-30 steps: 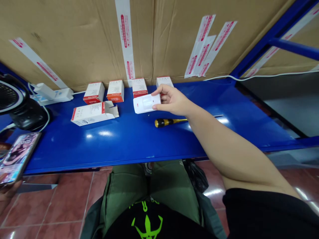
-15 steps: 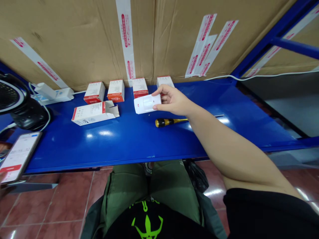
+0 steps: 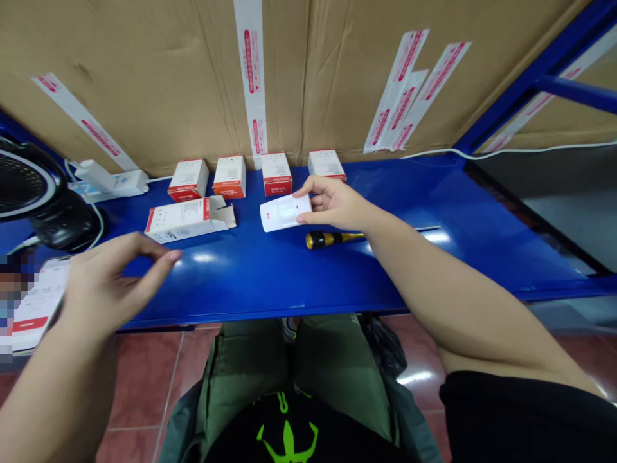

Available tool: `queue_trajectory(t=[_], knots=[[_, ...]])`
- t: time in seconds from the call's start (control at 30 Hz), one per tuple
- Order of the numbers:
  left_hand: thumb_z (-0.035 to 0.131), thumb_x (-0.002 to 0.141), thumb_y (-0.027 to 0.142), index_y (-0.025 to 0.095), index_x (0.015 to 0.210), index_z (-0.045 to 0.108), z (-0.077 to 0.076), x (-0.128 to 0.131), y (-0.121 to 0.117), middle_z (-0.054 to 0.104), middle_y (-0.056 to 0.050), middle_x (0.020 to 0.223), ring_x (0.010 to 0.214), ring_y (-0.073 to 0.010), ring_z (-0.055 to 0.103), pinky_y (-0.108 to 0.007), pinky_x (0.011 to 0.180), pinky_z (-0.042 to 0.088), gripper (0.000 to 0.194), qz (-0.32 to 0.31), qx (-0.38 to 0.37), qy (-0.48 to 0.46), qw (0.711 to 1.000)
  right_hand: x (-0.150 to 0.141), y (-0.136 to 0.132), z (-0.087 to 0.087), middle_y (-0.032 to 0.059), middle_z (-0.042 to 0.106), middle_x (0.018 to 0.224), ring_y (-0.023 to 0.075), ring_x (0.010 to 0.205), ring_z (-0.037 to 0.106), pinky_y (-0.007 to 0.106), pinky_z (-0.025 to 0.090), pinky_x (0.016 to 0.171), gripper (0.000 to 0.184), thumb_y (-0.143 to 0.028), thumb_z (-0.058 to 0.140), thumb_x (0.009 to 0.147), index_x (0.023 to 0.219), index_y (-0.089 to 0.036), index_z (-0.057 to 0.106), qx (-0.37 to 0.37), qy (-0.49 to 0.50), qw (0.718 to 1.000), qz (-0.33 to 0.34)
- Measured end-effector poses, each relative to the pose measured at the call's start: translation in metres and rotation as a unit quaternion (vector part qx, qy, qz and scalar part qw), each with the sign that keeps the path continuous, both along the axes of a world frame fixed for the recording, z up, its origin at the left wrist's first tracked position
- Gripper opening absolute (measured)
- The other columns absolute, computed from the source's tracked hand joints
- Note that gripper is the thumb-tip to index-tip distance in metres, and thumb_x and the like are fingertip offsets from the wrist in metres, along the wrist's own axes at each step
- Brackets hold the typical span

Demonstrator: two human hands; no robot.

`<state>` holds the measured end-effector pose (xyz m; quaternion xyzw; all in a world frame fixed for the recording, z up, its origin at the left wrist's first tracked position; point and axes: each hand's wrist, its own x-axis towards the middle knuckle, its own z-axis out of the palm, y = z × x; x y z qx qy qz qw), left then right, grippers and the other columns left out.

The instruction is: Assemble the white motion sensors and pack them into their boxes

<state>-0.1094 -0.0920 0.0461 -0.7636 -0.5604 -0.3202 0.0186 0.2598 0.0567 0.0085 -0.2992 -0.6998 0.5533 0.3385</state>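
Observation:
My right hand (image 3: 332, 204) grips the right end of a white motion detector (image 3: 279, 213) between thumb and fingers, just above the blue table. The detector has a small red mark and a curved lens panel. Beneath it and my wrist lies a screwdriver (image 3: 332, 240) with a yellow-and-black handle, its shaft pointing right. At the left, my left hand (image 3: 116, 276) is over the table's front part, thumb and index finger loosely bent, nothing visible in it. An opened white-and-red box (image 3: 186, 218) lies on its side beyond that hand, its torn flaps facing right.
Along the cardboard wall (image 3: 193, 83) stand several small white-and-red boxes (image 3: 277, 173). A black fan (image 3: 62, 222) and a white power strip (image 3: 116, 183) are at the left. A lit phone (image 3: 36, 308) is at the left edge, partly behind my left hand.
My left hand has come into view from the left, over the table beside the phone. My right hand still holds the detector, its front now turned a little more upward.

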Motion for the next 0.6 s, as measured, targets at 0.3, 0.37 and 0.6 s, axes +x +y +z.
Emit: queue_trajectory(t=[0.3, 0.37, 0.6], knots=[[0.083, 0.091, 0.036, 0.019, 0.151, 0.055, -0.023, 0.11, 0.116, 0.066, -0.017, 0.149, 0.137, -0.0366, 0.066, -0.051, 0.115, 0.056, 0.068, -0.252, -0.094, 0.076, 0.96, -0.011, -0.002, -0.009, 0.0042, 0.075, 0.113, 0.0199, 0.095, 0.076, 0.041, 0.066, 0.089, 0.055, -0.039, 0.098, 0.066, 0.104, -0.023, 0.061, 0.024, 0.037, 0.999, 0.005], [0.078, 0.095, 0.035, 0.018, 0.151, 0.056, -0.031, 0.108, 0.119, 0.069, -0.017, 0.146, 0.133, -0.0346, 0.068, -0.048, 0.112, 0.058, 0.063, -0.261, -0.09, 0.046, 0.96, -0.013, -0.003, -0.009, 0.0052, 0.075, 0.118, 0.0209, 0.098, 0.076, 0.042, 0.066, 0.091, 0.061, -0.036, 0.1, 0.063, 0.109, -0.023, 0.062, 0.026, 0.036, 0.999, 0.019], [0.08, 0.092, 0.053, 0.02, 0.147, 0.059, -0.046, 0.095, 0.12, 0.071, -0.016, 0.143, 0.128, -0.0335, 0.07, -0.049, 0.11, 0.059, 0.068, -0.286, -0.09, -0.065, 0.952, -0.018, -0.008, -0.007, 0.0082, 0.071, 0.126, 0.0255, 0.11, 0.075, 0.044, 0.066, 0.093, 0.057, -0.03, 0.098, 0.066, 0.116, -0.023, 0.072, 0.133, 0.04, 0.99, -0.007]])
